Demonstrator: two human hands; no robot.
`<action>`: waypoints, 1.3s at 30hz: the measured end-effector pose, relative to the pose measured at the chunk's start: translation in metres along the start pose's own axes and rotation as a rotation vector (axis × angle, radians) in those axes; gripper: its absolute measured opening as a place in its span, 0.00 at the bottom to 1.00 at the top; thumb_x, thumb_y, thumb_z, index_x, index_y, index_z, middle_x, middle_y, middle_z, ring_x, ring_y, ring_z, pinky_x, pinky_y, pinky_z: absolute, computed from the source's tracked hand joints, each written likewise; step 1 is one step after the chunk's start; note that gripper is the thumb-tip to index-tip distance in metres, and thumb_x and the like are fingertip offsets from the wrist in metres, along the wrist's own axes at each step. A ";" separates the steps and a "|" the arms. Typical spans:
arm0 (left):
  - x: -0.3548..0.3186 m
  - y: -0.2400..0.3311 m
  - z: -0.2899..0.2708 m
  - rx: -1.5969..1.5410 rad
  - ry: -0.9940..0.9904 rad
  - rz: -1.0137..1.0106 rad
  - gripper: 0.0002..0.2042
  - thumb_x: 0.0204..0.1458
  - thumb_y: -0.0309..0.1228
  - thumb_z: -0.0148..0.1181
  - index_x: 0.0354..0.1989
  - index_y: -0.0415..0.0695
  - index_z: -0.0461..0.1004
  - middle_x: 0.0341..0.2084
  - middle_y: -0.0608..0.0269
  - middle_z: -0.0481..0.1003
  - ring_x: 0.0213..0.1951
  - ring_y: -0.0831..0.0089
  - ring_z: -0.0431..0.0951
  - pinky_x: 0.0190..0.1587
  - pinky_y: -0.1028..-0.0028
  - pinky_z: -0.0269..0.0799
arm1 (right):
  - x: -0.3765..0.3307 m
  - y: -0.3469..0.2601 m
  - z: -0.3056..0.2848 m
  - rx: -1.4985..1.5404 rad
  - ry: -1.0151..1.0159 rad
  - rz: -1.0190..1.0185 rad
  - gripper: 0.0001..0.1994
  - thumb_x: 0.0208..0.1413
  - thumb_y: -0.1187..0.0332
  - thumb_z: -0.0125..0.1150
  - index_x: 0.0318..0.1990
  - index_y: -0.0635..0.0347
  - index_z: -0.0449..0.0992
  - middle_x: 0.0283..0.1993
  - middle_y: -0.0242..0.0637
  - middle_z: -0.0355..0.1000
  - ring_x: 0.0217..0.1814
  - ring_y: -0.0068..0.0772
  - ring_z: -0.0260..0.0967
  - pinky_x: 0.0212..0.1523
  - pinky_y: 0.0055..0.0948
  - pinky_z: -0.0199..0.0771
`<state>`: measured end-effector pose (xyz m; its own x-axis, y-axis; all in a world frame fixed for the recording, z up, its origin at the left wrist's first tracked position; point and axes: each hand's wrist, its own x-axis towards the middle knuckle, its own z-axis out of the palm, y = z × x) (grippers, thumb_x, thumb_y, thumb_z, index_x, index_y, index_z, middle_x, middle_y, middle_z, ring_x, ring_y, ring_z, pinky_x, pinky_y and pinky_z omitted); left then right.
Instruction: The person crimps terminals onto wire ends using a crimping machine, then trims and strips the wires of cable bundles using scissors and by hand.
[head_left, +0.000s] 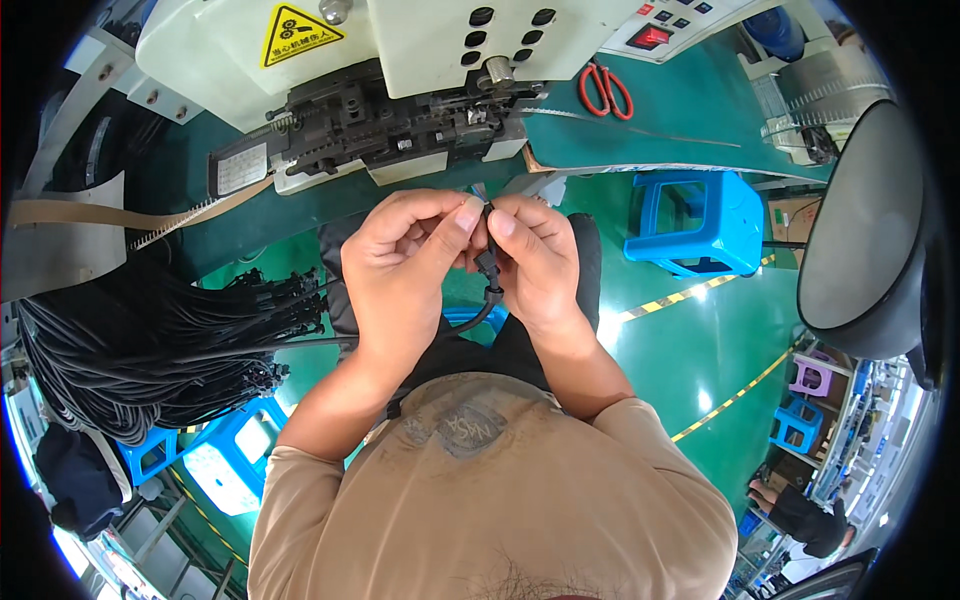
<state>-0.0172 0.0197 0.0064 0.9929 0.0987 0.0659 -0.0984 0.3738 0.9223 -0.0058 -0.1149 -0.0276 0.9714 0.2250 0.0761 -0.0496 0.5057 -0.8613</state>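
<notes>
In front of my lap, below the machine's edge, both hands meet at the end of a black cable. My left hand is closed, with thumb and forefinger pinching near the thin wires at the cable's tip. My right hand is closed round the cable end from the other side, thumb on top. Short thin wires poke up between the fingertips; their ends are partly hidden. Below the hands a black collar sits on the cable, which curves down and off to the left.
A pale machine with a dark metal mechanism stands just ahead on a green bench. Red-handled scissors lie to its right. A thick bundle of black cables is at left. Blue stools and a dark-rimmed oval object are at right.
</notes>
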 end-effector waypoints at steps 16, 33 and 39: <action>0.008 0.010 0.000 0.100 -0.017 -0.068 0.05 0.55 0.22 0.63 0.37 0.33 0.78 0.26 0.63 0.76 0.26 0.81 0.75 0.27 0.81 0.70 | 0.001 -0.005 0.004 -0.083 0.008 0.049 0.13 0.63 0.64 0.56 0.30 0.64 0.74 0.28 0.32 0.72 0.25 0.20 0.63 0.26 0.19 0.60; 0.008 0.007 0.005 0.734 0.056 0.386 0.04 0.50 0.23 0.66 0.33 0.37 0.77 0.22 0.60 0.75 0.20 0.74 0.75 0.24 0.77 0.70 | 0.026 -0.013 0.008 -0.039 0.222 0.088 0.11 0.60 0.66 0.57 0.28 0.60 0.73 0.25 0.29 0.69 0.23 0.15 0.60 0.25 0.18 0.57; 0.006 0.019 0.012 0.846 -0.053 0.237 0.07 0.50 0.25 0.68 0.34 0.38 0.76 0.24 0.62 0.77 0.25 0.81 0.76 0.29 0.79 0.73 | 0.047 -0.018 0.016 0.062 0.306 0.076 0.10 0.58 0.68 0.60 0.25 0.61 0.75 0.21 0.26 0.66 0.22 0.14 0.57 0.22 0.17 0.54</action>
<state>-0.0124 0.0164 0.0288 0.9563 0.0363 0.2900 -0.2412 -0.4622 0.8534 0.0367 -0.1005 -0.0007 0.9886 0.0084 -0.1501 -0.1300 0.5489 -0.8257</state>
